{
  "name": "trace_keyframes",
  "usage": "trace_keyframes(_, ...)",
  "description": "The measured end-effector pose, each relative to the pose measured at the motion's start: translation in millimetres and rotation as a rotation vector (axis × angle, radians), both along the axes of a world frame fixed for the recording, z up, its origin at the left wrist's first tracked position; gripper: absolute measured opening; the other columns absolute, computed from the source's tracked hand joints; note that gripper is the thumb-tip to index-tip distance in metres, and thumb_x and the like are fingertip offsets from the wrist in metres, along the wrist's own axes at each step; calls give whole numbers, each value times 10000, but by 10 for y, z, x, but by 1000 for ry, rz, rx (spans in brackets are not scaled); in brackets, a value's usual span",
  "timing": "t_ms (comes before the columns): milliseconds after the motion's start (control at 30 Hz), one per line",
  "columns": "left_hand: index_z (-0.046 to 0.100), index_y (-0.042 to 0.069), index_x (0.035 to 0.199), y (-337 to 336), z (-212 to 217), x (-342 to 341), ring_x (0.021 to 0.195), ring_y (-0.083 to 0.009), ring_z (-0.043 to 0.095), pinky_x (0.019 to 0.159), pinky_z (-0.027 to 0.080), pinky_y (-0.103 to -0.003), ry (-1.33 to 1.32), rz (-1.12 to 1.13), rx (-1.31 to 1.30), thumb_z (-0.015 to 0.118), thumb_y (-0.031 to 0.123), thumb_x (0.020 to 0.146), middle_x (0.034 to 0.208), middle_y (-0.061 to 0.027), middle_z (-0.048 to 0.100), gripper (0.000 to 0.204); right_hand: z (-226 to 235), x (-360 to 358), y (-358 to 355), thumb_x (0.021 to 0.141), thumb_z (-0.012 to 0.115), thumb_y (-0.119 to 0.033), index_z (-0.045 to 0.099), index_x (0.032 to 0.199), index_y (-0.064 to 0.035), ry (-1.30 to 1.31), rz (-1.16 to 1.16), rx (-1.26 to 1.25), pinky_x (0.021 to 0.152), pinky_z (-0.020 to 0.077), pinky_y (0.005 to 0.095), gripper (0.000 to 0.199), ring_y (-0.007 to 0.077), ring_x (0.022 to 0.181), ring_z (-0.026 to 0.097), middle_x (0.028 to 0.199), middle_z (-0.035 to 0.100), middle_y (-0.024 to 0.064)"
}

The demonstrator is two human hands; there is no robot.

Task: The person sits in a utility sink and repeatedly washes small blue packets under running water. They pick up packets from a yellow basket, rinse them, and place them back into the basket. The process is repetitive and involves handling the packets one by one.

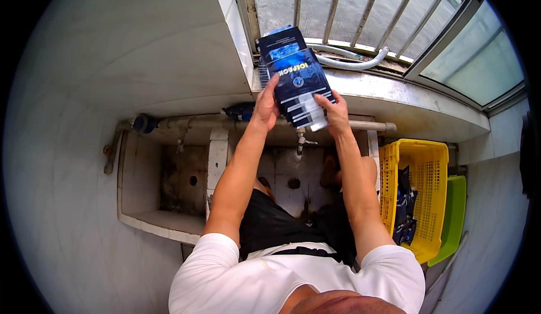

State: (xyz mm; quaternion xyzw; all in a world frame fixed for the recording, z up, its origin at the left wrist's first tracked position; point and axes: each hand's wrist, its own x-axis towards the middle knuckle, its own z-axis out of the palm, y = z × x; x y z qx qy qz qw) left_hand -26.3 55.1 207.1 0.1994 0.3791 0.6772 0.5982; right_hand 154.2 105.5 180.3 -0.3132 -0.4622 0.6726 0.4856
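I hold a flat dark blue pack (298,86) with white markings up in front of me, over the window ledge (394,97). My left hand (265,108) grips its left edge and my right hand (336,114) grips its lower right corner, where a pale patch shows. Behind it a second dark blue pack (280,42) leans upright on the ledge against the window bars. Both forearms reach up from the lower edge.
Below is a tiled two-part wash basin (186,181) with a tap (302,140) and a pipe (372,126) along the wall. A yellow crate (417,162) holding dark packs stands at right beside a green crate (453,212). A grey hose (355,63) lies on the ledge.
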Motion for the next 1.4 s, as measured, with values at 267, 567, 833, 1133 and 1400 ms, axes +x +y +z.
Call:
trace_keyframes(267,566,38,1165,-884,-534,530,913,-198,656,796,548,-335,-223,-168,-98,673,226,874,1067,-78,646,363,10,208,-1188,765,762,-129,448,1206,4,-399,-85,263,739,474,234,557,92,859,575,1021,598,72)
trace_keyframes(567,576,12,1185,-1296,-593,714,904,-215,683,794,579,-353,-712,-475,-92,590,171,913,1059,-132,672,315,227,387,-550,865,611,-28,577,1224,-1,-305,128,388,724,496,233,362,92,790,598,1021,666,74)
trace_keyframes(833,538,-21,1193,-1424,-276,646,897,-254,682,805,572,-397,-572,-583,-208,654,141,849,1040,-161,664,397,420,501,-395,846,628,-56,668,914,11,-432,-348,537,584,488,243,104,97,655,614,753,669,65)
trace_keyframes(1133,492,-10,1239,-1735,-385,342,905,-285,676,790,577,-415,-212,-498,-268,687,153,818,1077,-171,647,492,1902,941,-64,776,726,45,629,918,11,294,-752,901,633,530,213,176,108,677,620,845,666,101)
trace_keyframes(1400,544,23,1208,-1969,-501,387,928,-215,651,845,532,-347,-311,-190,-276,708,188,818,1078,-84,651,454,1470,749,2118,822,579,-141,640,1002,25,-1133,-763,811,691,527,391,252,326,772,668,808,645,253)
